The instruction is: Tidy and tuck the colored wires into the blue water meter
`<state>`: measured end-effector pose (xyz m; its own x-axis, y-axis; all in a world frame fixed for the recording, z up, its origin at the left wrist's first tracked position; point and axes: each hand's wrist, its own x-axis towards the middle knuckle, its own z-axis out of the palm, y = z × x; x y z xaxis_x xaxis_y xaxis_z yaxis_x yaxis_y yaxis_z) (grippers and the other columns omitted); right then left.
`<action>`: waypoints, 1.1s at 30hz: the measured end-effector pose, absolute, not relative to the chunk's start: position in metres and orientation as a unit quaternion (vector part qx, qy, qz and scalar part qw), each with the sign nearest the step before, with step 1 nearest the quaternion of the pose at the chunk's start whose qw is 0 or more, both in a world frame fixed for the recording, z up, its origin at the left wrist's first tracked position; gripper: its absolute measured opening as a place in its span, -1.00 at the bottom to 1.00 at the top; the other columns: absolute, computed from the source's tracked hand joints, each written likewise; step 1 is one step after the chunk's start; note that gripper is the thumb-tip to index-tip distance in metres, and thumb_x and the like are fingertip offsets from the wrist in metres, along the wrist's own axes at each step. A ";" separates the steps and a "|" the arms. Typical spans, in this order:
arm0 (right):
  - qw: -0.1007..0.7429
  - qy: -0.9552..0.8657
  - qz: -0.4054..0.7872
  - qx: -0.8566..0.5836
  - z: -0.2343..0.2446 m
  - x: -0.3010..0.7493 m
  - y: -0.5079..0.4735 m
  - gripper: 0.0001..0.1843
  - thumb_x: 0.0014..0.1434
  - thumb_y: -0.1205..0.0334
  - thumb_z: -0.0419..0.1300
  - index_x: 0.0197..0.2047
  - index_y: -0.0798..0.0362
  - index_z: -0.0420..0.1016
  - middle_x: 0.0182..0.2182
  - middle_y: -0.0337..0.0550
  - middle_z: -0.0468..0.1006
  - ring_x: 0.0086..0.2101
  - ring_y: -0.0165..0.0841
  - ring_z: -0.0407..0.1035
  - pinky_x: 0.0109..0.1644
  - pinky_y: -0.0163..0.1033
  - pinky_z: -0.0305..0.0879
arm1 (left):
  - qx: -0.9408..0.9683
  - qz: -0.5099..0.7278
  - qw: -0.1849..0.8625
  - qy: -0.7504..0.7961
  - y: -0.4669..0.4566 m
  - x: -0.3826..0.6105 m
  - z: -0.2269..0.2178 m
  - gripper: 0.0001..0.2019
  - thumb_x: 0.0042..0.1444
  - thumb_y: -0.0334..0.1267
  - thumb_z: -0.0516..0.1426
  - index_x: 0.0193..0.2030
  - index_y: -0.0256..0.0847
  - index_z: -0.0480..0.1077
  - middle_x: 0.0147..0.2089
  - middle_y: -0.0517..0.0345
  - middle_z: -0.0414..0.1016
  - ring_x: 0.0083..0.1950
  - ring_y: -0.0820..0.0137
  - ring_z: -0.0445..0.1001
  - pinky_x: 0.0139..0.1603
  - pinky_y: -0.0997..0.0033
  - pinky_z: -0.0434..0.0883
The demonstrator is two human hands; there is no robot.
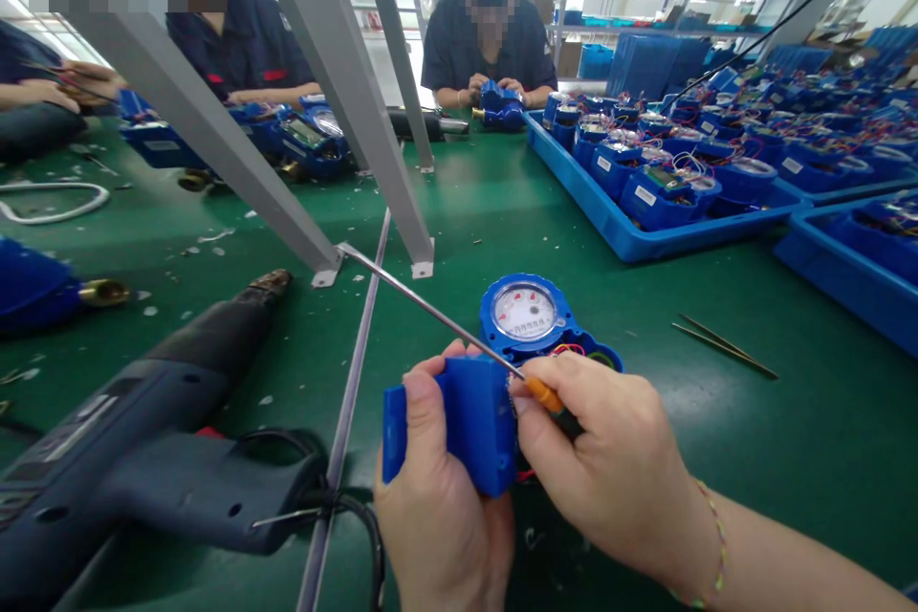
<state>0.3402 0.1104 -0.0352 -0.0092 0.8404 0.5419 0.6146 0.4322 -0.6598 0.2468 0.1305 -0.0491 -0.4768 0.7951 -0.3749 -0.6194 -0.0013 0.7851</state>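
My left hand (437, 488) is closed round a blue plastic housing part (477, 411), thumb on its near face. In my right hand (609, 459) is a screwdriver (445, 317) with an orange handle, its long metal shaft pointing up and to the left, away from the housing. My right fingertips are close to the housing's right edge, and whether they touch it I cannot tell. Just beyond both hands lies a blue water meter (527, 314) with a round white dial. Red and yellow wires show at its side, and my right hand hides part of it.
A heat gun (179, 430) lies at the left with its black cord. Tweezers (728, 347) rest at the right. Blue trays (623, 244) of wired meters stand at the back right. Grey metal legs (344, 96) rise from the green bench, and co-workers sit across from me.
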 end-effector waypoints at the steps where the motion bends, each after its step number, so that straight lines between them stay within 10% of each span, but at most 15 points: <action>1: 0.476 -0.696 0.128 -0.522 -0.035 0.341 0.110 -0.88 0.20 0.47 0.12 -0.31 0.10 0.43 -0.45 -0.33 0.44 -0.44 -0.49 0.31 -0.29 -0.37 0.15 | 0.088 0.699 0.508 0.496 0.130 0.247 -0.049 -0.79 0.09 -0.09 0.25 -0.29 -0.21 0.53 -0.22 0.10 0.62 -0.27 0.38 0.60 -0.30 0.45 0.59; 33: 0.452 -0.603 0.336 -0.565 -0.027 0.359 0.114 -0.85 0.16 0.37 0.22 -0.45 0.04 0.50 -0.48 -0.39 0.46 -0.43 -0.49 0.32 -0.32 -0.36 0.18 | 0.114 0.684 0.508 0.511 0.126 0.252 -0.052 -0.77 0.09 -0.05 0.25 -0.26 -0.16 0.51 -0.27 0.21 0.58 -0.36 0.48 0.54 -0.37 0.58 0.51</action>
